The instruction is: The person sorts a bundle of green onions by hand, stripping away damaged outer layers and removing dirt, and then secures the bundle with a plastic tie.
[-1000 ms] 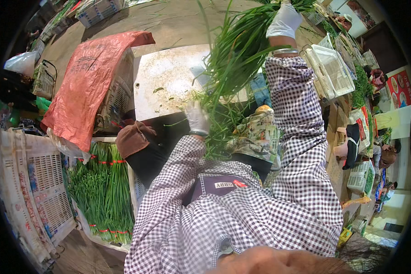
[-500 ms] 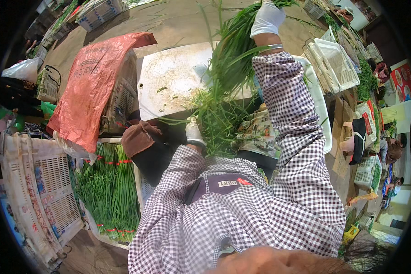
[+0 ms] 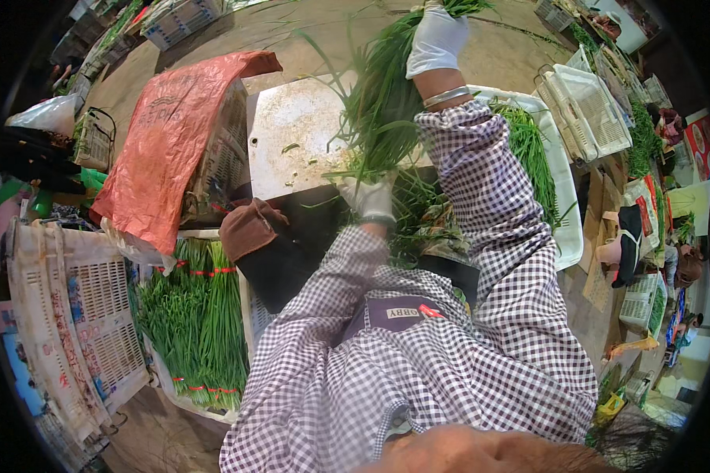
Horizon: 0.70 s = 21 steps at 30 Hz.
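Observation:
High above the board, my right hand (image 3: pixel 438 39) in a white glove is closed around one end of a bunch of garlic chives (image 3: pixel 383 102). The long green leaves hang from it toward me, their loose ends fanning out. At those lower ends is my gloved left hand (image 3: pixel 368 199), touching the leaves; its fingers are blurred and partly covered. A white board (image 3: pixel 288 150), soiled with bits of leaf, lies under and left of the bunch. Loose green scraps (image 3: pixel 414 213) hang over my lap, on printed wrapping that is partly hidden.
A white tub (image 3: pixel 572 229) with chives (image 3: pixel 528 146) stands right of my forearm. At left, a crate holds tied chives (image 3: pixel 193 323), beside an upright white crate (image 3: pixel 95 315). A red sack (image 3: pixel 158 142) covers another crate. Stacked white baskets (image 3: pixel 588 114) stand far right.
My left hand has moved up and right to the hanging leaf ends. My right hand has shifted slightly left with the bunch. More of the tub's chives show now.

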Each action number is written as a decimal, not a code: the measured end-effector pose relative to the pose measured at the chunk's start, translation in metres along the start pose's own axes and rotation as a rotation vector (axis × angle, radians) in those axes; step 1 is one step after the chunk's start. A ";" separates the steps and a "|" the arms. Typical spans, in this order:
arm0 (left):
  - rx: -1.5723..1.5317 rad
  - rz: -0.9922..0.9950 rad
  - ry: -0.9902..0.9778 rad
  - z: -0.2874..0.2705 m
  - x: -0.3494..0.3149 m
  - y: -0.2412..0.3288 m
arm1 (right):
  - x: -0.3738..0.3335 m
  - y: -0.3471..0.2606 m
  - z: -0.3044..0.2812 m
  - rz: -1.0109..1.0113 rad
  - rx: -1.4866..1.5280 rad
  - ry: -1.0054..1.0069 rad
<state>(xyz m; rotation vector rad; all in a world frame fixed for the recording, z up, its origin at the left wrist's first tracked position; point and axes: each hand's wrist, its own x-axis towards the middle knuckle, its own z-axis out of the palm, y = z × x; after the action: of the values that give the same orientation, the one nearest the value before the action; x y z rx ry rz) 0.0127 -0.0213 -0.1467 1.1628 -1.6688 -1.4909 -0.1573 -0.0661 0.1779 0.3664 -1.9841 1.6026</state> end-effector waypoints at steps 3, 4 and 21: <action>-0.287 0.090 -0.157 0.017 0.005 0.019 | -0.015 0.002 -0.003 -0.073 0.022 -0.067; -0.363 0.079 -0.185 0.019 0.006 0.027 | -0.019 0.000 -0.004 -0.093 0.031 -0.083; -0.551 -0.790 -0.380 -0.074 0.018 -0.082 | 0.032 -0.025 -0.070 0.099 0.612 -0.226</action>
<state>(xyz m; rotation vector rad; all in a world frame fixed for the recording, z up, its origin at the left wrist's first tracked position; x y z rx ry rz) 0.0873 -0.0683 -0.2153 1.3277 -0.8784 -2.5831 -0.1525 -0.0007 0.2253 0.7149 -1.6371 2.3072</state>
